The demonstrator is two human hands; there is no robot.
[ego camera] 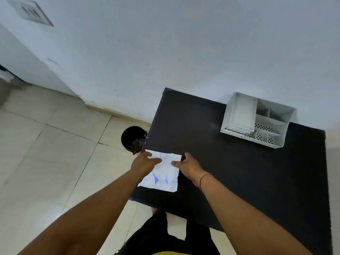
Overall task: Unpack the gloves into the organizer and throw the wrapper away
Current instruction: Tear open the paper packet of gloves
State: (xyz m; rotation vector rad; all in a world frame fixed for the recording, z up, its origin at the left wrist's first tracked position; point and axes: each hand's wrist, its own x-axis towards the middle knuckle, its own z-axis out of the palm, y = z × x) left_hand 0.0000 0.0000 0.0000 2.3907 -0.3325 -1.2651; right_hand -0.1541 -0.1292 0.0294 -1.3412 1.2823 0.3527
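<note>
Your left hand (pixel 144 162) fingers (pixel 156 160) and right hand (pixel 189 167) fingers lie loosely spread on the glove wrapper (pixel 163 173), seemingly not pinching, at the tabletop's (pixel 239 172) near-left corner. It looks light, thin, limp; take its top edge.

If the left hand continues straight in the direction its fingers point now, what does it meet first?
Most likely the right hand: the left hand points rightward across the white glove packet, towards the right fingertips. Their relative height is unclear.
</note>
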